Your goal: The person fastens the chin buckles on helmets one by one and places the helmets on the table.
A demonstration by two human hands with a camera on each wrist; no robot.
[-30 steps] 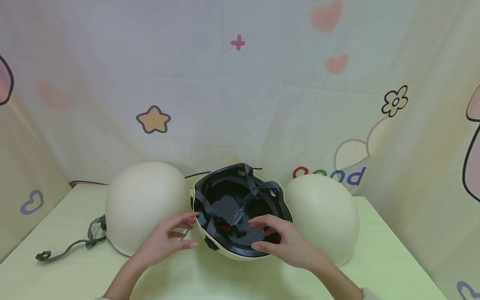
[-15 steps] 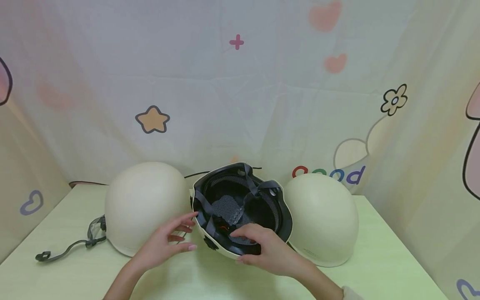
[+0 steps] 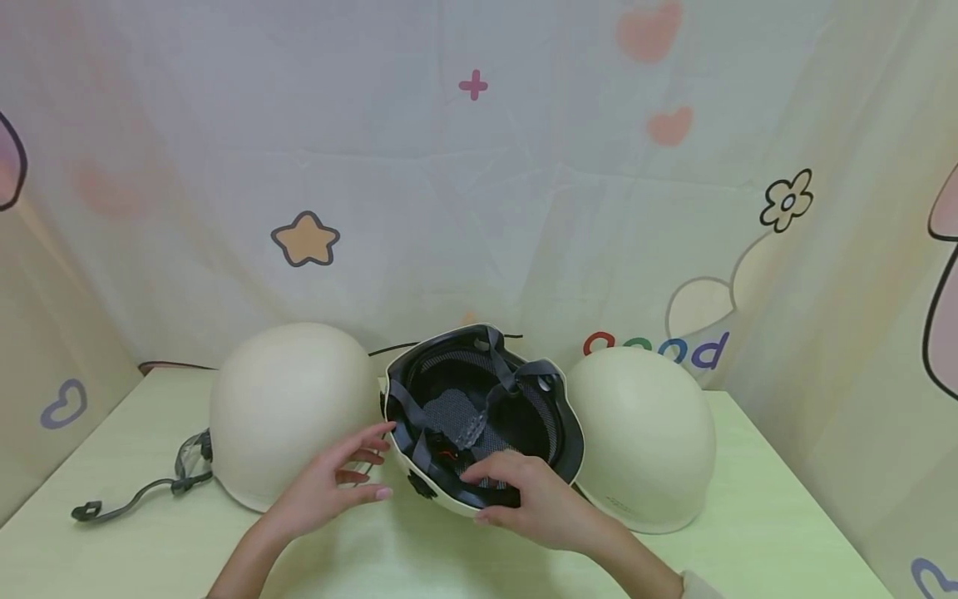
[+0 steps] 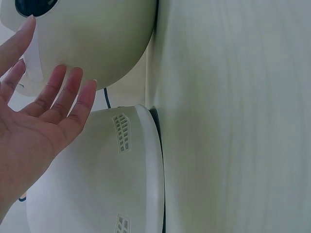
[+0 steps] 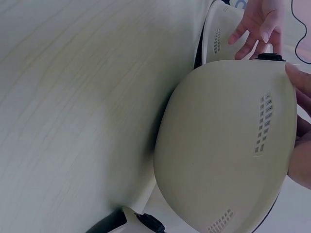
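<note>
A cream helmet [image 3: 479,383] lies upside down in the middle of the table, its black padded inside, dark straps and clear buckle facing up. My right hand [image 3: 539,503] grips its near rim, fingers inside and thumb outside; in the right wrist view the right hand [image 5: 302,131] shows only partly at the rim. My left hand [image 3: 329,482] is beside the helmet's left edge with spread fingers, the index fingertip at the rim. In the left wrist view the left hand [image 4: 39,126] holds nothing. A dark round knob [image 3: 422,485] sits on the helmet's near left side.
A cream helmet [image 3: 292,408] stands dome up at the left, its chin strap [image 3: 135,497] trailing onto the table [image 3: 419,566]. Another dome-up helmet [image 3: 644,433] stands close at the right. A patterned curtain [image 3: 479,208] hangs behind.
My right hand has moved left and down from over the helmet's right inside to its near rim, then stayed. The left hand and the helmets have hardly moved.
</note>
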